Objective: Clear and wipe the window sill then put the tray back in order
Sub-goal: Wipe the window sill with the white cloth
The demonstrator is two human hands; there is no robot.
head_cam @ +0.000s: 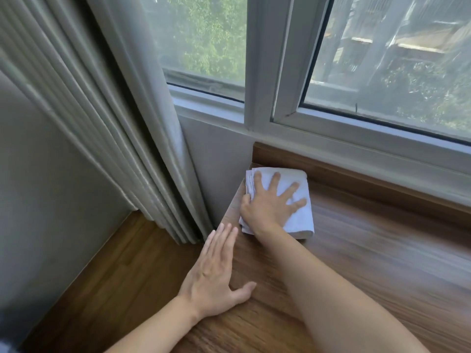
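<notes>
A folded white cloth (298,217) lies on the wooden window sill (369,250) at its far left end, close to the wall corner. My right hand (270,202) presses flat on the cloth with its fingers spread. My left hand (216,271) rests flat on the sill's left edge, fingers straight and together, a little nearer to me than the cloth. No tray is in view.
A grey pleated curtain (107,103) hangs at the left, reaching down to the wooden floor (107,284). The white window frame (267,72) and a low wooden ledge (356,179) run along the back of the sill. A grey wall (38,187) stands at the left.
</notes>
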